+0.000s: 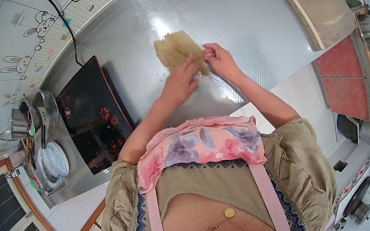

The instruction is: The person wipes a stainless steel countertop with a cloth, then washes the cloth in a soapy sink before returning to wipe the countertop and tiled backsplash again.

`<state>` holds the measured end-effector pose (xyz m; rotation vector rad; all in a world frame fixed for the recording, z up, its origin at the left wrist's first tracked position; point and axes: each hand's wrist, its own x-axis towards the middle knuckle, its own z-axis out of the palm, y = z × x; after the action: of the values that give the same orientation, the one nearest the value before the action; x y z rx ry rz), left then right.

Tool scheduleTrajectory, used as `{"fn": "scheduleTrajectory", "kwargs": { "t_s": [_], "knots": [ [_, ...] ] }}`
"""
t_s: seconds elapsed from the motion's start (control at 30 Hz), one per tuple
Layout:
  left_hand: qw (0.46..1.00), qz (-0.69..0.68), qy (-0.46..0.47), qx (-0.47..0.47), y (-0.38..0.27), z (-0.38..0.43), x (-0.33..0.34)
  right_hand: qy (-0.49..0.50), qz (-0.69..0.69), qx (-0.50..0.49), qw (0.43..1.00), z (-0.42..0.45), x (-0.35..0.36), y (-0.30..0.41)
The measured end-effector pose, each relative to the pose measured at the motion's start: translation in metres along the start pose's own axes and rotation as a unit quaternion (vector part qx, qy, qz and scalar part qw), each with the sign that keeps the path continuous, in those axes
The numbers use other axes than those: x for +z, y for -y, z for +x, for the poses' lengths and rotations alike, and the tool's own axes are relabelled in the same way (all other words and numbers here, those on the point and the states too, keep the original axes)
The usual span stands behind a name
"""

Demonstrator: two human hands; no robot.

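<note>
A flat, ragged-edged tan piece, perhaps a loofah pad or cloth, lies on the stainless-steel countertop before me. My left hand rests over its lower part, fingers spread and slightly blurred. At the piece's right edge is my right hand, its fingers curled with the fingertips close to or touching the edge; whether they pinch it cannot be made out.
A black induction cooktop with a cable sits left, near bowls and a steel pot in the corner. A wooden board lies at the right. Farther right, pots and dishes stand above red cabinet doors.
</note>
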<state>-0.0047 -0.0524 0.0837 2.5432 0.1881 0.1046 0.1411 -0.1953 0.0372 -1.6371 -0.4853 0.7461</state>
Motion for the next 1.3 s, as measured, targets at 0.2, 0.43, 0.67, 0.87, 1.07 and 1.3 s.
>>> {"fn": "scheduleTrajectory", "kwargs": {
  "t_s": [0.2,0.43,0.67,0.87,1.07,1.3],
  "knots": [
    [0.995,-0.078,0.001,0.059,0.029,-0.041,-0.006,-0.06,-0.301,-0.214,0.928,-0.009,-0.006,0.013],
    [0.976,0.127,-0.157,-0.077,0.093,-0.092,-0.082,0.01,-0.475,-0.345,0.809,0.039,0.076,-0.002],
    [0.951,0.213,-0.122,-0.188,0.114,-0.139,-0.094,0.158,-0.602,-0.322,0.714,-0.006,-0.014,0.01],
    [0.946,0.244,-0.109,-0.182,0.112,-0.124,-0.093,-0.07,-0.565,-0.334,0.751,0.139,-0.015,0.025],
    [0.944,0.214,-0.132,-0.215,0.116,-0.13,-0.094,0.224,-0.429,-0.426,0.764,0.061,0.13,0.023],
    [0.945,0.225,-0.127,-0.2,0.113,-0.131,-0.094,0.042,-0.559,-0.343,0.754,0.041,-0.069,0.006]
  ]
}}
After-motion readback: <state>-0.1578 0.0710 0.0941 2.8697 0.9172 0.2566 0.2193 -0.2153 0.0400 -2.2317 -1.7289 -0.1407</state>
